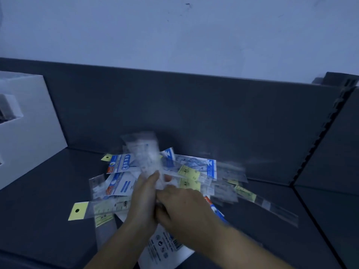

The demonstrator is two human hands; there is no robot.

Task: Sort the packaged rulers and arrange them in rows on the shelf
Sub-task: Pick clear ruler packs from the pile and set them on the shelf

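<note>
Step in hand looks like pulling matching packets out of the jumbled pile of clear-plastic packaged rulers (155, 183) lying on the dark grey shelf (48, 220), nothing in rows yet as far as I can see. To do it well: lift one kind at a time, square the long edges against each other, header cards all pointing the same way, then lay the stack flat on bare shelf well to the side of the hands so the heap doesn't swallow it again; slippery sleeves will likely fan out if gripped loosely, so pinch near the middle. The left hand (144, 199) is curled, thumb and fingers closed round a blurred bunch of transparent ruler sleeves (147, 152) that stick up and away from the hands. The right hand (184, 206) is pressed against the left, fingers bent and mostly closed, seemingly on the lower end of the same bunch, but blur stops me being sure exactly what it grips. Just left of the hands lie blue-and-white card-backed packets (120, 164) and a yellow hang-tab ruler packet (101, 208); right of the hands, pale yellow-labelled packets (189, 173) and a long clear sleeve (275, 208) trailing outward. A white foam block (33, 123) stands far left of the hands, apart from the pile.
</note>
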